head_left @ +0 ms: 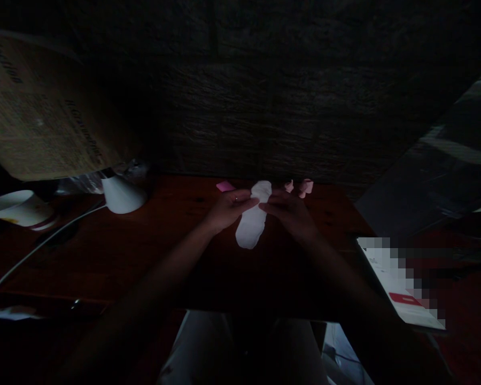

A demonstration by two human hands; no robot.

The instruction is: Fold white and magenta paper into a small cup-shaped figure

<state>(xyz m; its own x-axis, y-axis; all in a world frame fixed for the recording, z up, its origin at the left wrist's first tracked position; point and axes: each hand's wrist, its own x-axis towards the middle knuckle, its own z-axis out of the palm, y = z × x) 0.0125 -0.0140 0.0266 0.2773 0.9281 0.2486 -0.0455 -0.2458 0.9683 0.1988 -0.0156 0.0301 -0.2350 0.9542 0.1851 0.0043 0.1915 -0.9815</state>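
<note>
In the dim head view, a white, soft-looking, sole-shaped piece [250, 227] with rounded ends is held over the wooden table; whether it is a sock or a pad I cannot make out. My left hand [230, 208] pinches its left edge near the narrower upper end, thumb on top. On the opposite edge, my right hand [291, 211] grips it the same way, its fingers partly in shadow. A flat pink piece [225, 186] lies just beyond my left hand. Past my right hand are a small crumpled pink piece [289, 185] and a larger pale pink one [306, 187].
At the left stand a paper cup [18, 208] and a white cone-shaped lamp base [124, 195] with a cable [44, 243]. Behind them is a large printed brown paper bag [52, 107]. A brick-patterned wall [264, 107] closes the back. A lit, partly pixelated screen or sheet [385, 278] is at right.
</note>
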